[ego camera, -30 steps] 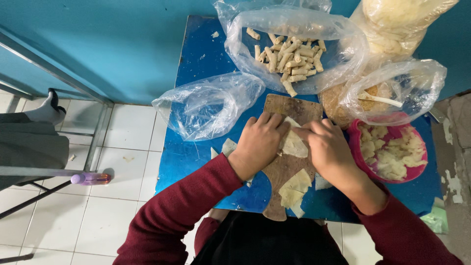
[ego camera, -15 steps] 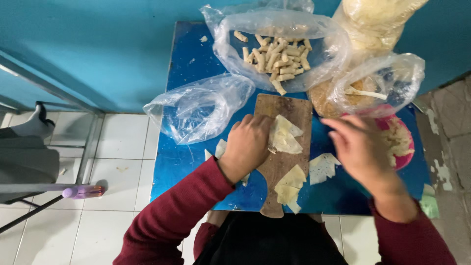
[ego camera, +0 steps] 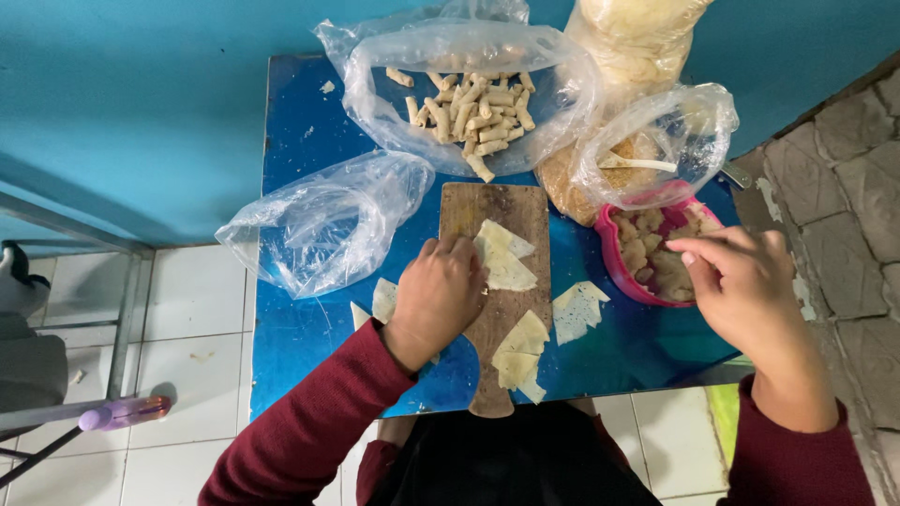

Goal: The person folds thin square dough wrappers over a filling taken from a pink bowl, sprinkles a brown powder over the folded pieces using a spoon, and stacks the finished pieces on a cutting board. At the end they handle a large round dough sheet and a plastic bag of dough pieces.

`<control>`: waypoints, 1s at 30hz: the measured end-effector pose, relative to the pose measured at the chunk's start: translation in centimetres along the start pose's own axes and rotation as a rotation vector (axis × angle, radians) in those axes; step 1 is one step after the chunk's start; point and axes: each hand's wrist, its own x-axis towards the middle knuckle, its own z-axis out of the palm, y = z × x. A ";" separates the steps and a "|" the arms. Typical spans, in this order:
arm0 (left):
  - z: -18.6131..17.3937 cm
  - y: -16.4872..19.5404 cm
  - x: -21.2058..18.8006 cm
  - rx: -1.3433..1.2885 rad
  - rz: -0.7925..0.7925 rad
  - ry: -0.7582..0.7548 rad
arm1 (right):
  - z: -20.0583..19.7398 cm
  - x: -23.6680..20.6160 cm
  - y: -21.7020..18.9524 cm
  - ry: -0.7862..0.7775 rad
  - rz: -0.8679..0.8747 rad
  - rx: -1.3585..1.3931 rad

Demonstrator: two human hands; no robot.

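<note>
Pale triangular dough wrappers (ego camera: 503, 260) lie flat on a worn wooden cutting board (ego camera: 497, 309), touching the left hand's (ego camera: 438, 298) fingertips.

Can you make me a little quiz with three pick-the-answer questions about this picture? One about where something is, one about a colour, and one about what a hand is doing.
1. Where are the small rolled pieces?
A. In the open clear bag at the back of the table
B. On the floor tiles
C. On the wooden board

2. What colour is the bowl on the person's right?
A. Green
B. Pink
C. Black

3. What is the left hand doing?
A. Hanging off the table
B. Holding a cup
C. Resting on the wooden board beside a pale wrapper sheet

Answers:
1 A, the rolls lie heaped inside the clear bag.
2 B, its rim shows pink under the right hand.
3 C, its fingers lie on the board at the sheet's edge.
</note>
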 end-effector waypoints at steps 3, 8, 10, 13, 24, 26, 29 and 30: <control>0.5 0.3 0.0 -0.167 -0.119 -0.081 | -0.1 0.1 -0.4 0.001 -0.057 -0.005; -0.1 -0.5 0.0 -0.489 -0.109 -0.122 | -0.8 -0.1 -1.3 -0.035 -0.103 0.071; -0.4 -0.7 -0.1 -0.466 -0.114 -0.134 | -1.0 0.7 -0.7 -0.031 -0.090 -0.038; -0.6 -0.8 -0.3 -0.366 -0.106 -0.134 | -0.2 3.5 1.0 0.087 -0.059 -0.051; -1.4 -0.9 -0.1 -0.310 -0.136 -0.184 | 5.1 12.3 2.4 -0.022 0.021 -0.244; -1.5 -1.1 -0.2 -0.308 -0.135 -0.190 | 5.5 12.3 2.4 -0.039 0.055 -0.090; -1.5 -1.1 -0.3 -0.307 -0.107 -0.178 | 6.4 12.6 2.2 -0.053 0.124 0.162; -1.4 -1.1 -0.3 -0.306 -0.094 -0.165 | 6.6 12.6 2.1 -0.048 0.135 0.231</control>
